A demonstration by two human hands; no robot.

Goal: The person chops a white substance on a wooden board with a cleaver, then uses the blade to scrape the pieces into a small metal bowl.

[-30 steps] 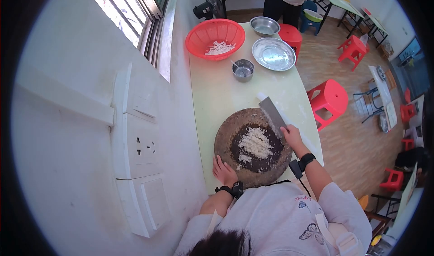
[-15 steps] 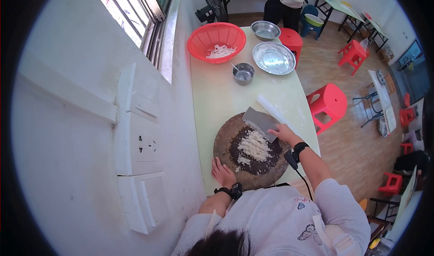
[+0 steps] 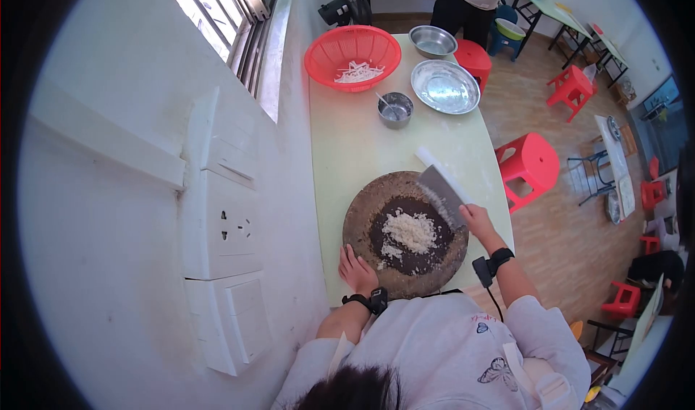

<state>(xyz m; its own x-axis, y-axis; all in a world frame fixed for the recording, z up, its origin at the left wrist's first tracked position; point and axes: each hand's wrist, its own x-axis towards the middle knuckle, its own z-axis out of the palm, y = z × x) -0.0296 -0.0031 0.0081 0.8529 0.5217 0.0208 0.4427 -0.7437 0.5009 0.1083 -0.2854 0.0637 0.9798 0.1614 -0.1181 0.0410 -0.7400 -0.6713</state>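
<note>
chopped white food (image 3: 410,230) lies mid-frame on a round board (image 3: 363,211); the right hand (image 3: 476,220) clasps a cleaver (image 3: 443,193). the left hand (image 3: 357,272), fingers extended, grips nothing, touching the board's lower-left rim. a red basket (image 3: 329,61) stands upper centre.

Grey cleaver (image 3: 443,195) slants beside white crumbs (image 3: 409,231) on round block (image 3: 361,215).

Window (image 3: 206,8) glare; dark corners (fisheye)

Your right hand (image 3: 474,220) is curled in a grip; your left hand (image 3: 357,272) lies flat (fingers (image 3: 347,258) extended).
</note>
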